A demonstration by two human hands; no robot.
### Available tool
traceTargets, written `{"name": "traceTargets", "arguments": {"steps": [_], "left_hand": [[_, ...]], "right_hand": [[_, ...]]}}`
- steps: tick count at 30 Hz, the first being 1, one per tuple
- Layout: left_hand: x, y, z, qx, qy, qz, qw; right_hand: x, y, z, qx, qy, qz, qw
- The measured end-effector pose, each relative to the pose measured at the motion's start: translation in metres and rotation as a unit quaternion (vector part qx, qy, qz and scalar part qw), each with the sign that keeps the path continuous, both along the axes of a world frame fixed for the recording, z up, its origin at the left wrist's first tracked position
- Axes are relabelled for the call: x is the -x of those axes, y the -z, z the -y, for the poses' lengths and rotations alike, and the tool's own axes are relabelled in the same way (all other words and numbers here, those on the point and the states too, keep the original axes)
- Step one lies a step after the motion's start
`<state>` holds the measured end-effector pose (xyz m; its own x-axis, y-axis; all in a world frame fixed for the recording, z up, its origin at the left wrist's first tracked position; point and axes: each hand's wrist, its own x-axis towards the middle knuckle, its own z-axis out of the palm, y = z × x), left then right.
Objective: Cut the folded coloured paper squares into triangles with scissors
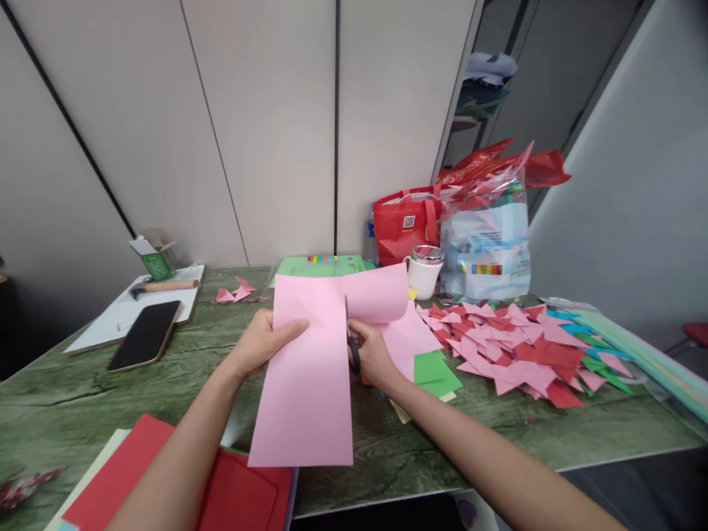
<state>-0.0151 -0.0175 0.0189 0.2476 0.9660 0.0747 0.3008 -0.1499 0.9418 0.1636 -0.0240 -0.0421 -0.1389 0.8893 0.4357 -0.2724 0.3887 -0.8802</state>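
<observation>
My left hand (264, 341) pinches the left edge of a large pink paper sheet (310, 372), holding it up over the green table (387, 450). To the right of the sheet my right hand (372, 354) is closed round the handles of dark scissors (350, 341). Their blades stand upright in a cut that runs up through the paper. The strip right of the cut curls back toward the white mug (423, 276).
A heap of pink, red, green and blue paper triangles (514, 343) lies at right. Green paper (436, 372) sits beside my right hand. Red sheets (182, 487) lie at the near edge, a phone (144, 333) and hammer (163, 285) at left, bags (476, 228) at the back.
</observation>
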Motion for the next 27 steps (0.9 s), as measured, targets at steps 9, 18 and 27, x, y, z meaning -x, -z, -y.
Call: {"name": "traceTargets", "arguments": {"steps": [9,18,27], "left_hand": [[0.0007,0.0000,0.0000,0.000,0.008,-0.017,1.000],[0.0006,-0.0007,0.0011,0.001,0.011,-0.011,1.000],[0.0007,-0.0002,0.0014,-0.005,0.020,-0.012,1.000]], "right_hand": [[-0.0017,0.0004,-0.0028,-0.009,0.014,0.013,1.000],[-0.0018,0.0037,-0.0043,-0.003,0.007,0.014,1.000],[-0.0010,0.0050,-0.0042,0.005,-0.005,-0.006,1.000]]}}
